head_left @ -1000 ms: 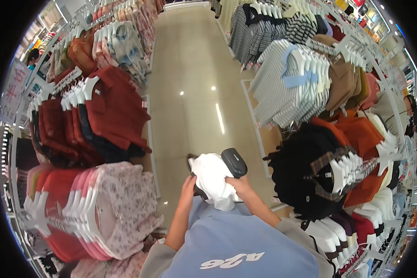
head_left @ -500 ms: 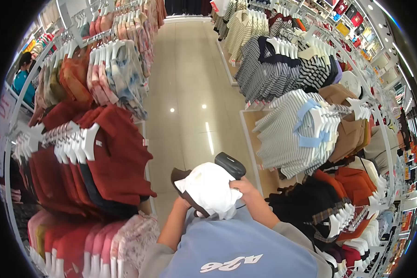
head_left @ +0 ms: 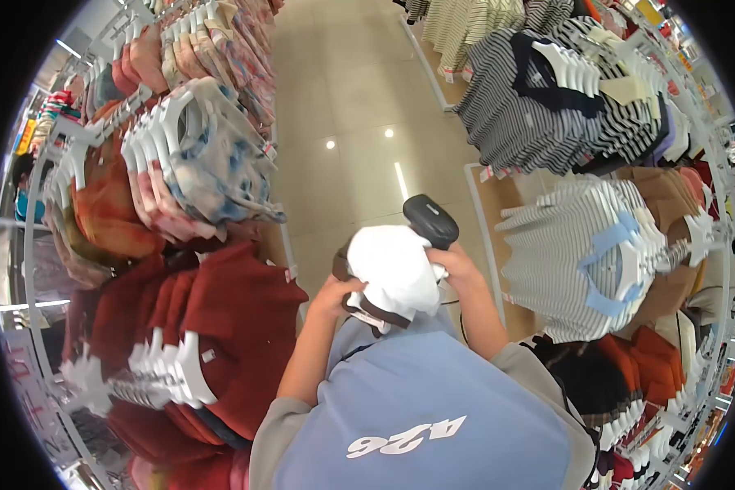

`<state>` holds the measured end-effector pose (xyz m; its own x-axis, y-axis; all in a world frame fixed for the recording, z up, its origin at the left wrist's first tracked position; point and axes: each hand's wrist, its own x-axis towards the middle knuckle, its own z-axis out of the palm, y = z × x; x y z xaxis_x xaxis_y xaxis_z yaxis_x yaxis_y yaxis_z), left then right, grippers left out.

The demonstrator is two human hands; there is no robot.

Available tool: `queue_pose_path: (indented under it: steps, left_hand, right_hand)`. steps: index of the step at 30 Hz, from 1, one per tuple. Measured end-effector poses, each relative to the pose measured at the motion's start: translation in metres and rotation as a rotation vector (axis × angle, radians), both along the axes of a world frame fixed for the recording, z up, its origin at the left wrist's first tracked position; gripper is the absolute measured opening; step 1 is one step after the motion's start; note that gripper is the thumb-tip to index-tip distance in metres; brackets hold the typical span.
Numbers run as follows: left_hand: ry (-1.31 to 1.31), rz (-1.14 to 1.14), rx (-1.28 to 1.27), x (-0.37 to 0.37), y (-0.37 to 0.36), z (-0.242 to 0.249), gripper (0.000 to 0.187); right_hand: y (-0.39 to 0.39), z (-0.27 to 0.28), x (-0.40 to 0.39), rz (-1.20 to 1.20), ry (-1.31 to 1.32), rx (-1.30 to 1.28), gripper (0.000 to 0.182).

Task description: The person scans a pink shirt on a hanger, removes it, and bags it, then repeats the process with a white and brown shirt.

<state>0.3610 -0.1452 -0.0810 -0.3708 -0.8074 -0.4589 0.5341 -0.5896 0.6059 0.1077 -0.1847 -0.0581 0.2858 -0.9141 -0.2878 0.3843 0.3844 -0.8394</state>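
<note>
Partly cloth-hidden scanner (head_left: 431, 220).

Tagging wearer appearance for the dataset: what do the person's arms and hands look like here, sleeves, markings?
Both hands are bare: left hand, right hand, no gloves, rings or watch visible. Forearms are uncovered; grey sleeves are pushed up near the elbows. They join a blue sweatshirt front printed with white "426".

A glossy beige tiled floor (head_left: 347, 90) reflects ceiling lights between crowded clothing racks (head_left: 180, 155) on both sides.
</note>
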Motion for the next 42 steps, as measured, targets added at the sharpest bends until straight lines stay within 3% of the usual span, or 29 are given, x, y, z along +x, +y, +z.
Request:
queue_pose_path:
  steps: [4, 5, 10, 12, 15, 19, 22, 24, 27, 28, 30, 33, 35, 37, 38, 40, 42]
  left_hand:
    - [-0.004, 0.187, -0.015, 0.022, -0.083, 0.015, 0.055]
    - [-0.004, 0.231, -0.028, 0.027, -0.102, 0.014, 0.055]
    - [0.039, 0.36, -0.09, 0.029, -0.189, 0.002, 0.069]
    - [-0.03, 0.32, -0.118, 0.025, -0.222, -0.001, 0.076]
    - [-0.012, 0.296, -0.062, 0.016, -0.28, 0.011, 0.081]
    - [0.036, 0.201, -0.286, 0.03, -0.364, 0.008, 0.081]
    - [-0.497, 0.085, -0.626, 0.035, -0.446, 0.014, 0.071]
    - [-0.592, 0.075, -0.736, 0.043, -0.503, 0.038, 0.069]
    - [-0.17, -0.112, -0.556, 0.061, -0.576, 0.029, 0.07]
    - [-0.169, -0.111, -0.551, 0.063, -0.592, 0.018, 0.07]
    - [0.104, -0.305, -0.094, 0.07, -0.617, -0.005, 0.08]
    - [0.198, -0.27, -0.106, 0.068, -0.65, -0.031, 0.077]
    - [0.139, -0.304, -0.147, 0.068, -0.679, -0.031, 0.076]
    - [0.018, -0.393, -0.194, 0.067, -0.711, -0.027, 0.072]
    - [-0.093, -0.451, -0.312, 0.066, -0.728, -0.04, 0.061]
    - [-0.179, -0.315, -0.345, 0.06, -0.763, -0.062, 0.05]
    - [-0.096, -0.131, -0.106, 0.056, -0.805, -0.06, 0.043]
  right_hand:
    - [-0.084, 0.008, 0.014, -0.162, 0.225, -0.194, 0.042]
    - [-0.1, 0.005, 0.011, -0.124, 0.211, -0.02, 0.038]
    - [-0.171, 0.027, 0.036, -0.126, 0.233, -0.092, 0.03]
    - [-0.199, 0.007, 0.043, 0.089, 0.264, 0.11, 0.052]
    - [-0.24, -0.001, 0.09, -0.192, -0.114, 0.05, 0.058]
    - [-0.323, -0.007, 0.099, -0.168, -0.228, 0.132, 0.061]
    - [-0.389, -0.013, 0.101, -0.128, -0.508, 0.164, 0.057]
    - [-0.43, 0.01, 0.111, -0.177, -0.497, 0.148, 0.052]
    - [-0.49, 0.011, 0.113, -0.236, -0.475, 0.106, 0.048]
    - [-0.504, 0.004, 0.112, -0.258, -0.465, 0.078, 0.048]
    - [-0.522, -0.01, 0.1, -0.243, -0.423, 0.066, 0.047]
    - [-0.57, -0.013, 0.091, -0.308, -0.266, 0.175, 0.048]
    - [-0.594, 0.003, 0.093, -0.371, -0.035, 0.066, 0.051]
    - [-0.624, 0.009, 0.099, -0.388, -0.018, 0.064, 0.052]
    - [-0.645, 0.007, 0.101, -0.399, 0.011, 0.057, 0.053]
    - [-0.687, -0.007, 0.104, -0.394, -0.043, 0.067, 0.055]
    - [-0.732, -0.022, 0.103, -0.303, -0.177, 0.176, 0.056]
